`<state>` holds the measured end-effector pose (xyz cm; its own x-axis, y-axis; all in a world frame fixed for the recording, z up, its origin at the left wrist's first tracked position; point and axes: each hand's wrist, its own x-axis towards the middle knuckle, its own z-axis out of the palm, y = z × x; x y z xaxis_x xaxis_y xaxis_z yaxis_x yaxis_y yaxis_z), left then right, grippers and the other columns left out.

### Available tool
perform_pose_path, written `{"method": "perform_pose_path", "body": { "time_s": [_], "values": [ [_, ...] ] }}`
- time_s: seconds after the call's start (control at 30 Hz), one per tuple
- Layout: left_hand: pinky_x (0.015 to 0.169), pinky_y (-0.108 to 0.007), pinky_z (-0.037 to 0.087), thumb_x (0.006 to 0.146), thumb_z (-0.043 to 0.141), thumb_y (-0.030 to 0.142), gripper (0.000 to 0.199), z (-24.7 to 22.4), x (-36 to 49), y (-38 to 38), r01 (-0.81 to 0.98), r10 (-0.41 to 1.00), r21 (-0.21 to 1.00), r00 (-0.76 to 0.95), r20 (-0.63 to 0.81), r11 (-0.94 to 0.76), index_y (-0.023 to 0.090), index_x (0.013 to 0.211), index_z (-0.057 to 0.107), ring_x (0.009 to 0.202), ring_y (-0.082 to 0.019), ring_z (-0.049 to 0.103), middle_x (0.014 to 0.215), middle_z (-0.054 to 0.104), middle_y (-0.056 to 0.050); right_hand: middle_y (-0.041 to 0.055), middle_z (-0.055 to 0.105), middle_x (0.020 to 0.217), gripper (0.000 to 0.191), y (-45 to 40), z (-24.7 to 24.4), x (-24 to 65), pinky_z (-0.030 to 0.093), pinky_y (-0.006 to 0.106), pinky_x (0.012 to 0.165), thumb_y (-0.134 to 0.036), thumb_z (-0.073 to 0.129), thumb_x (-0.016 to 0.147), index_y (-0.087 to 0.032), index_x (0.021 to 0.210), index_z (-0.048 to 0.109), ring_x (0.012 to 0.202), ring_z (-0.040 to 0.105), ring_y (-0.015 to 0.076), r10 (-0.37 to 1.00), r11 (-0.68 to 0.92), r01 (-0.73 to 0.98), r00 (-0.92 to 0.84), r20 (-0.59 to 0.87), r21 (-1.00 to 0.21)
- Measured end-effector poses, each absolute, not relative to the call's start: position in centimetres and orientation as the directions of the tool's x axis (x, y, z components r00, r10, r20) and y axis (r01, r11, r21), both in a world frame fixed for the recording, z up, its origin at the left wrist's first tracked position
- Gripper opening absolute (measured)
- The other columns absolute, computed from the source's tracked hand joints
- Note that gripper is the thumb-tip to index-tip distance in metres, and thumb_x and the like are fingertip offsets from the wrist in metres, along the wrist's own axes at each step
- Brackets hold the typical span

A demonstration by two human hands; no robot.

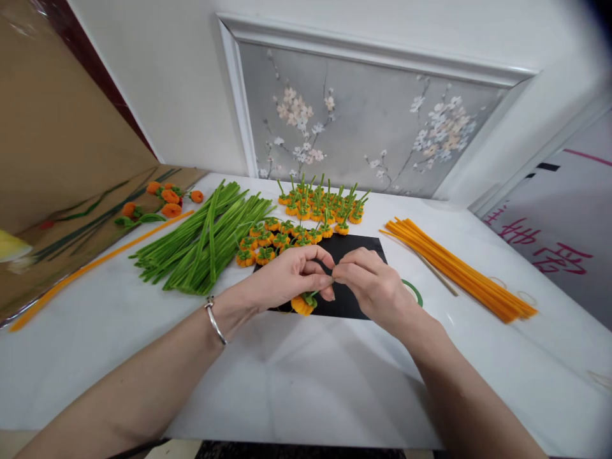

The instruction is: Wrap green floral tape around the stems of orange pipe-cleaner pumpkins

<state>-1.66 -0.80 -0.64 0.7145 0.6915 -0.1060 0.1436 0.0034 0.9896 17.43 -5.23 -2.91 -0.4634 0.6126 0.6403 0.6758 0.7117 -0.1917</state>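
Observation:
A small orange pipe-cleaner pumpkin (303, 306) with green at its top hangs just under my left hand (289, 277). The left thumb and fingers are closed by its green stem, which they partly hide. My right hand (375, 284) is closed in a pinch, its fingertips meeting the left thumb tip. What lies between the right fingertips is too small to make out. Both hands are above a black mat (347, 305). Just behind them sit several similar pumpkins (265, 256) with green tops, and farther back more pumpkins (303, 210) with upright green stems.
Green pipe cleaners (205, 239) lie heaped at the left, orange ones (459, 271) at the right beside a thin stick (437, 274). A green-edged tape roll (414, 292) is partly behind my right hand. Orange flowers (171, 203) lie back left on brown cardboard. A wall (382, 127) closes off the back.

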Motion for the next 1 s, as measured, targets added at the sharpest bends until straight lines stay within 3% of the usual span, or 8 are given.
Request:
{"method": "perform_pose_path", "body": {
  "time_s": [0.17, 0.3, 0.4, 0.53, 1.0],
  "values": [
    [0.069, -0.024, 0.048, 0.086, 0.057, 0.029, 0.013, -0.32, -1.87, -0.66, 0.173, 0.694, 0.981, 0.717, -0.067, -0.083, 0.016, 0.088, 0.057, 0.073, -0.011, 0.064, 0.078, 0.069, -0.003, 0.0059, 0.063, 0.087, 0.022, -5.16, -2.97, 17.57, 0.039, 0.031, 0.072, -0.010, 0.045, 0.093, -0.018, 0.083, 0.063, 0.081, 0.055, 0.0170, 0.634, 0.697, 0.691, -0.469, 0.615, -0.191],
    [0.067, -0.024, 0.049, 0.073, 0.071, 0.024, 0.020, -0.34, -1.78, -0.60, 0.186, 0.736, 0.970, 0.677, -0.013, -0.154, 0.015, 0.085, 0.059, 0.071, -0.011, 0.061, 0.078, 0.065, -0.001, 0.0055, 0.063, 0.087, 0.022, -5.15, -3.05, 17.56, 0.038, 0.031, 0.070, -0.009, 0.044, 0.093, -0.018, 0.085, 0.063, 0.078, 0.052, 0.0168, 0.650, 0.683, 0.708, -0.480, 0.589, -0.176],
    [0.064, -0.024, 0.050, 0.066, 0.074, 0.018, 0.026, -0.62, -1.65, -0.63, 0.187, 0.746, 0.977, 0.665, -0.046, -0.105, 0.016, 0.086, 0.057, 0.065, -0.011, 0.061, 0.072, 0.064, 0.001, 0.0050, 0.063, 0.086, 0.021, -5.11, -3.11, 17.47, 0.037, 0.031, 0.069, -0.010, 0.045, 0.093, -0.019, 0.084, 0.062, 0.077, 0.051, 0.0165, 0.641, 0.690, 0.706, -0.491, 0.590, -0.163],
    [0.061, -0.024, 0.051, 0.070, 0.072, 0.016, 0.025, -0.77, -1.69, -0.68, 0.193, 0.735, 0.981, 0.669, -0.111, -0.027, 0.016, 0.089, 0.055, 0.059, -0.010, 0.062, 0.066, 0.065, 0.002, 0.0048, 0.062, 0.086, 0.019, -5.08, -3.07, 17.46, 0.035, 0.031, 0.067, -0.011, 0.046, 0.093, -0.019, 0.084, 0.061, 0.078, 0.052, 0.0165, 0.621, 0.705, 0.694, -0.504, 0.600, -0.147],
    [0.061, -0.023, 0.052, 0.080, 0.067, 0.020, 0.023, -0.84, -2.33, -0.66, 0.046, 0.593, 0.983, 0.793, -0.144, 0.177, 0.017, 0.094, 0.049, 0.062, -0.010, 0.064, 0.074, 0.067, 0.000, 0.0056, 0.062, 0.086, 0.021, -5.19, -2.87, 17.50, 0.036, 0.032, 0.069, -0.014, 0.044, 0.094, -0.018, 0.080, 0.059, 0.079, 0.052, 0.0173, 0.622, 0.714, 0.679, -0.505, 0.598, -0.169]
  ]
}}
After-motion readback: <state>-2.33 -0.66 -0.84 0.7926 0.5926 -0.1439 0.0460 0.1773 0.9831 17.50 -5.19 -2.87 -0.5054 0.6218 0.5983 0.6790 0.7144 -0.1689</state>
